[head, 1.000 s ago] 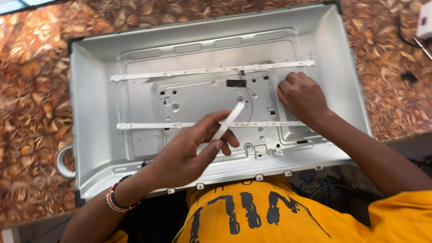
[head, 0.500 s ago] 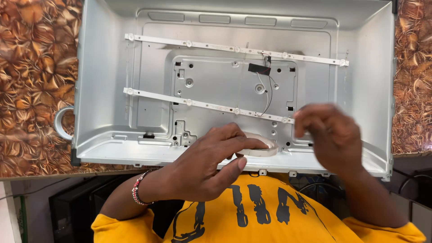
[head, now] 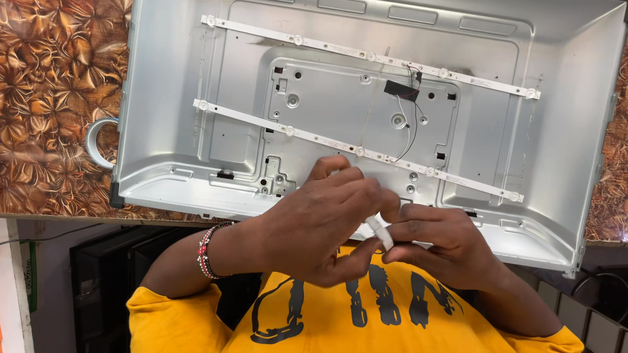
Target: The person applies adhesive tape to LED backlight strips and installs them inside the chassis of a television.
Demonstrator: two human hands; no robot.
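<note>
A small white plastic strip piece (head: 379,232) was held between both hands, the fingers of the left hand (head: 320,225) and of the right hand (head: 445,245) being closed on it, just over the near edge of the large grey metal back panel (head: 163,131). A second before, the piece was held by the left hand alone while the right hand rested inside the panel; now the panel was left untouched. Two long white light strips (head: 366,55) lay across it. The piece looked short and narrow, mostly hidden.
</note>
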